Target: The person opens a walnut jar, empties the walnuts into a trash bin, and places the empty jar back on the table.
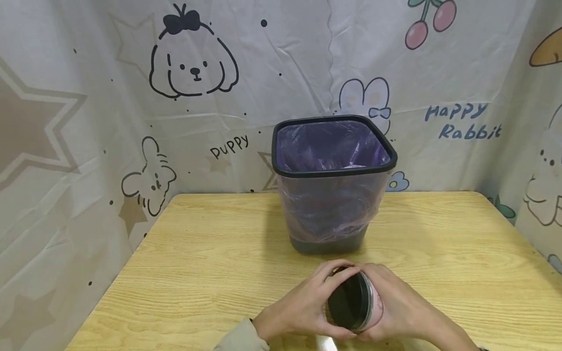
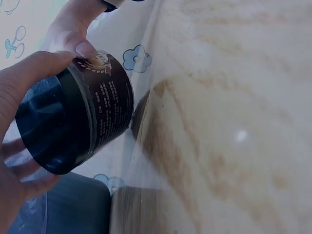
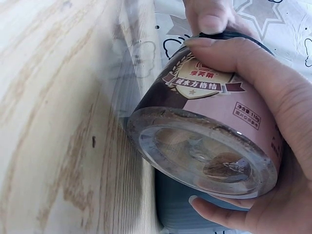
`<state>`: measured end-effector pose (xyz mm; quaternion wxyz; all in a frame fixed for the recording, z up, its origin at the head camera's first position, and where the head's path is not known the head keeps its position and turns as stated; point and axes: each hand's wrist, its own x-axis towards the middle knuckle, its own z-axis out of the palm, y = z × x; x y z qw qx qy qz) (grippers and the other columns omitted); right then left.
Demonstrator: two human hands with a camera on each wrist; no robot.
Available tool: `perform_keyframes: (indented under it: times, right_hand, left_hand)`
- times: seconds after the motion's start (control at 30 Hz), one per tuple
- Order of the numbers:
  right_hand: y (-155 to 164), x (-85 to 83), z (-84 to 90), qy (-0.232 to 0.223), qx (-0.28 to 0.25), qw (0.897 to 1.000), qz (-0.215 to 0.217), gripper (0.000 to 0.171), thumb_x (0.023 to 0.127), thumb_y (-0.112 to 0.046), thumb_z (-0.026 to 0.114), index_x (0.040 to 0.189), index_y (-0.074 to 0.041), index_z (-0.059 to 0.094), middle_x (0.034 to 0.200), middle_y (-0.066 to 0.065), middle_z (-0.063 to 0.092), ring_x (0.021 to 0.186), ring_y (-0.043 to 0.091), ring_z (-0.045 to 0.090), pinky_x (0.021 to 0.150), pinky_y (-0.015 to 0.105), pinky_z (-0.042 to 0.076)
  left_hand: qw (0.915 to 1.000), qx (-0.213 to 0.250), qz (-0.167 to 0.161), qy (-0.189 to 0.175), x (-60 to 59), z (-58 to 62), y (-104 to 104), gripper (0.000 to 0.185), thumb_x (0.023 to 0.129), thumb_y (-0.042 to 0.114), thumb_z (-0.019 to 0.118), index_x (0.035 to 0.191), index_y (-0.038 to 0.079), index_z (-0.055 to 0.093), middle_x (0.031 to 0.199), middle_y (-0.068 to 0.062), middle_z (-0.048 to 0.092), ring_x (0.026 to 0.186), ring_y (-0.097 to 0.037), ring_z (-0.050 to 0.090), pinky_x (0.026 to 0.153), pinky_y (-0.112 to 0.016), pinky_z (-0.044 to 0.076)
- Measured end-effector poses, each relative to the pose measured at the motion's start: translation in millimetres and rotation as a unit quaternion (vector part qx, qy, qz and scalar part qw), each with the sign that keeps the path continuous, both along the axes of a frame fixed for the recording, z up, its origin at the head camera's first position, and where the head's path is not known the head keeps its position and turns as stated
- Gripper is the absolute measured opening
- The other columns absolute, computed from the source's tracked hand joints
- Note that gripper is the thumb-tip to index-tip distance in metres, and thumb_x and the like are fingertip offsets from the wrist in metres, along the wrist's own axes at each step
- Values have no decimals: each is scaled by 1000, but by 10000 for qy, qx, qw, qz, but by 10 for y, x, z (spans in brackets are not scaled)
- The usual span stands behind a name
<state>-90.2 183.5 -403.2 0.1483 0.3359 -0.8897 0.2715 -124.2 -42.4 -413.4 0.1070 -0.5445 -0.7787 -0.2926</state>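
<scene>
A squat clear jar with a pink and brown label (image 3: 219, 92) is held between both hands, tilted on its side close over the table. Its black lid (image 1: 349, 302) faces left in the head view. My left hand (image 1: 307, 304) grips the lid, thumb and fingers spread round its rim. Around the labelled body curls my right hand (image 1: 399, 304). Through the jar's clear base (image 3: 204, 151), brownish pieces show inside in the right wrist view. The left wrist view shows small print on the dark side of the label (image 2: 109, 97).
Beyond the hands stands a grey waste bin (image 1: 327, 246) with a black rim and a purple bag liner (image 1: 325, 146) folded over it. The wood-grain table (image 1: 210, 253) meets a printed curtain (image 1: 285, 58) at the back and sides.
</scene>
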Motion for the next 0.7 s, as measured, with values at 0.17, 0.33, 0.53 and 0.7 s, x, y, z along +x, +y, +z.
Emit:
perform_keyframes:
  times: [0.17, 0.33, 0.53, 0.7]
  right_hand:
    - [6, -2, 11, -10, 40, 10000, -20, 106, 45, -50, 94, 135, -15, 49, 123, -12, 53, 104, 12, 53, 80, 34, 53]
    - [10, -6, 12, -65, 57, 10000, -18, 105, 47, -51, 93, 136, -19, 48, 123, -14, 54, 105, 12, 54, 82, 35, 53]
    - [5, 4, 12, -140, 60, 9999, -69, 103, 48, -55, 91, 135, -18, 49, 124, -14, 53, 106, 13, 53, 81, 36, 53]
    - [5, 10, 13, -178, 77, 9998, -67, 103, 48, -52, 93, 135, -19, 48, 123, -13, 53, 105, 13, 53, 81, 36, 53]
  left_hand:
    - [9998, -91, -93, 173, -10, 8, -1, 106, 68, 41, 85, 152, 15, 25, 149, -7, 28, 135, -17, 32, 108, -28, 36]
    - [9999, -3, 43, -164, -4, -9, -1, 111, 66, 43, 87, 152, 17, 23, 147, -4, 29, 131, -14, 38, 106, -24, 36]
    - [9996, -57, -111, -271, -18, 13, -26, 118, 62, 43, 90, 153, 17, 21, 151, -5, 25, 134, -14, 33, 107, -26, 35]
    - [9995, -26, -135, -274, -18, 28, -34, 115, 63, 42, 90, 153, 16, 23, 149, -5, 28, 134, -13, 35, 108, -25, 34]
